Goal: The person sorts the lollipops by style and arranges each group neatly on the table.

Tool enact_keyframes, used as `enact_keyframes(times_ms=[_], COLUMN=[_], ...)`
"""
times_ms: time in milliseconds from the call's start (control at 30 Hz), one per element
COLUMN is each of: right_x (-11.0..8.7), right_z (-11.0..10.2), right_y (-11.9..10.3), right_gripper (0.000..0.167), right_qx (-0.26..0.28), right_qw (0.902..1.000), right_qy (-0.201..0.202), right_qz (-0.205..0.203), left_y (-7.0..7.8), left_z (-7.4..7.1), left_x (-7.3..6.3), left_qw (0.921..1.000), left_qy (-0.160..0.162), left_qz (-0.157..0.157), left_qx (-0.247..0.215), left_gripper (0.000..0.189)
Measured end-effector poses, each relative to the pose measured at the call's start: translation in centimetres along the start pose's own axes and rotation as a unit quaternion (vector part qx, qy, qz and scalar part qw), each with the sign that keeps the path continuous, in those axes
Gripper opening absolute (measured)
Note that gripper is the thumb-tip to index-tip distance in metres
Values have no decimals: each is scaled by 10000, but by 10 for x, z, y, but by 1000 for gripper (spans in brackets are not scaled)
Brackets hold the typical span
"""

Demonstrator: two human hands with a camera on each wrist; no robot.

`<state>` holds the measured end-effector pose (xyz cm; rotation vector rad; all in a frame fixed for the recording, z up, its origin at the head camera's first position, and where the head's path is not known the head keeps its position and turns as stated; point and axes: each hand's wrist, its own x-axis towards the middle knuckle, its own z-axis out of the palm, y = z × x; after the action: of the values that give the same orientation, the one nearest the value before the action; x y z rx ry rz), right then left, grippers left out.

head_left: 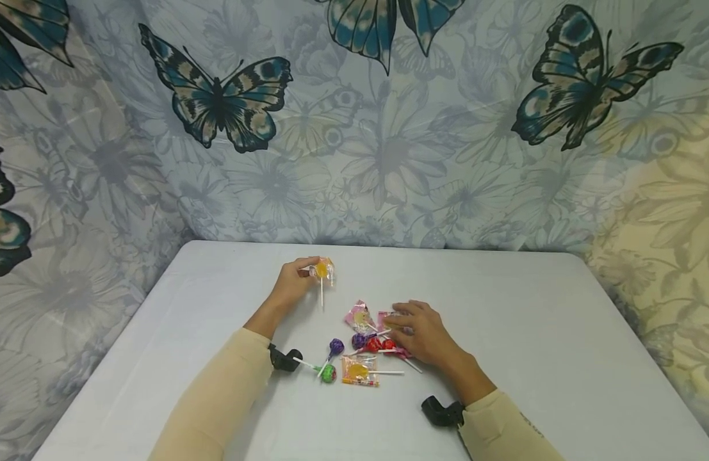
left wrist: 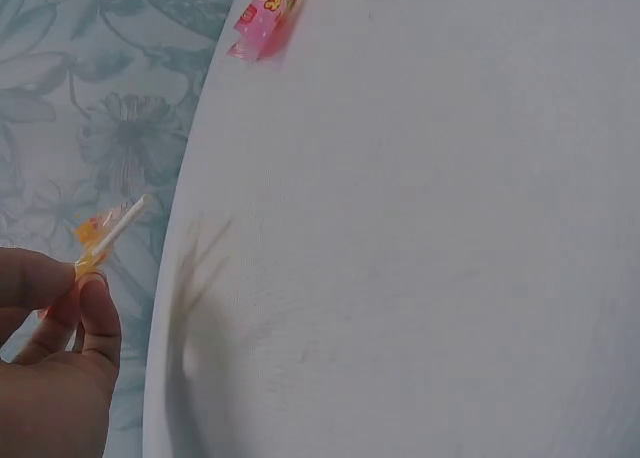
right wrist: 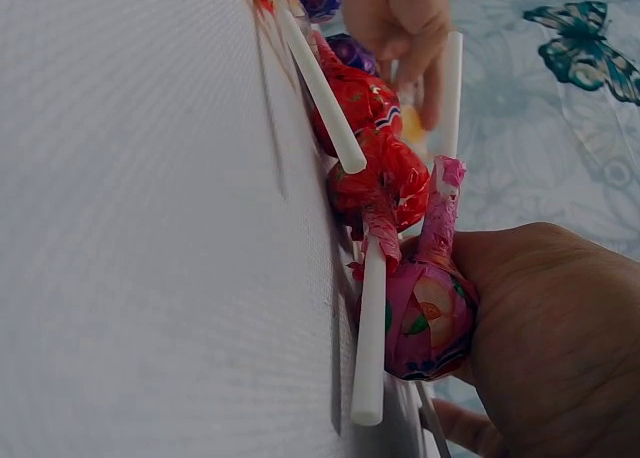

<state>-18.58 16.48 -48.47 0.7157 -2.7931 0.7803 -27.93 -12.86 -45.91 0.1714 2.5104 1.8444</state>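
My left hand (head_left: pixel 291 285) pinches a yellow-orange lollipop (head_left: pixel 322 269) in a clear wrapper above the far part of the table, its white stick hanging down. In the left wrist view, thumb and fingers hold it near the wrapper. My right hand (head_left: pixel 421 331) reaches over the lollipop pile with loosely bent fingers, partly hiding a flat pink-wrapped lollipop (head_left: pixel 383 317). Close to its thumb, in the right wrist view, is a round pink lollipop (right wrist: pixel 430 323). Red lollipops (right wrist: pixel 375 178) lie beside that one. Whether the right fingertips touch any candy is hidden.
Another pink-wrapped lollipop (head_left: pixel 360 316) and a purple one (head_left: pixel 358 340) lie left of the right hand. Nearer are a second purple lollipop (head_left: pixel 335 347), a green one (head_left: pixel 328 373) and an orange-wrapped one (head_left: pixel 360 371). The white table (head_left: pixel 504 307) meets a butterfly-patterned backdrop (head_left: pixel 389 160).
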Motion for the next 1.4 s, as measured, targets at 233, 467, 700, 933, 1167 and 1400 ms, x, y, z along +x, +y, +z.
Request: enact_keyframes(times_ms=[233,467,700,933,1167,1400], right_x=[-1,0,0,1,3,3], right_z=[-3,-2,-3,-3,-3,-3], right_y=[0,0,-2,-3,-4,-4], right_gripper=[28,29,29,29,29,28], right_qx=[54,87,53,-29,-127,-192], right_qw=[9999,9999,10000,10000,9997,9998], right_qy=[67,-43,-32,-89,5,-8], right_qz=[-56,-43,-66,16,-229,-47], left_y=[-6,-16,-22,-24,-27,-36], left_z=[0,-4,-8,-8,-12,-9], left_x=[10,17,24,29,29,32], left_qw=[9988,9983,9934,9871,9881,9913], left_qy=[-13,-109,-72,71,162,323], left_qz=[-360,-535,-296,-183,-140,-138], left_qx=[-330,187,1104,1590,1524,1272], left_gripper=[53,51,45,41,39,36])
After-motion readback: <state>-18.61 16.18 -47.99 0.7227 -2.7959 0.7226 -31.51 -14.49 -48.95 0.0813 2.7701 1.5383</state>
